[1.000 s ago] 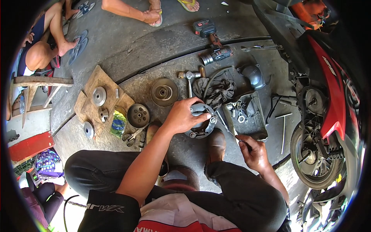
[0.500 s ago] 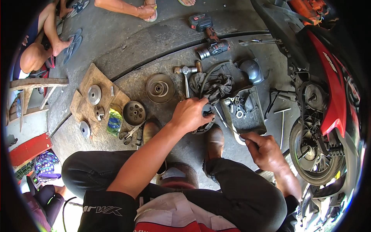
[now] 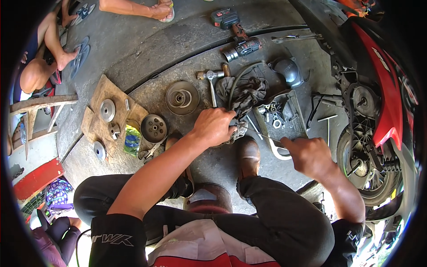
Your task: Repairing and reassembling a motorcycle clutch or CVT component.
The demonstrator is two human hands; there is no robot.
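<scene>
A thin metal rod (image 3: pixel 265 135) slants from the right hand (image 3: pixel 310 155) toward a grey part (image 3: pixel 240 131) mostly hidden by the left hand (image 3: pixel 215 127).

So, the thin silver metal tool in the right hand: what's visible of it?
The thin silver metal tool has a straight, slender, shiny shaft, its rear end hidden inside the closed, bare right hand. It slants up and leftward in the picture, crossing in front of the dark grey tray, toward the grey metal part at the bare left hand. Whether its tip touches that is unclear.
</scene>
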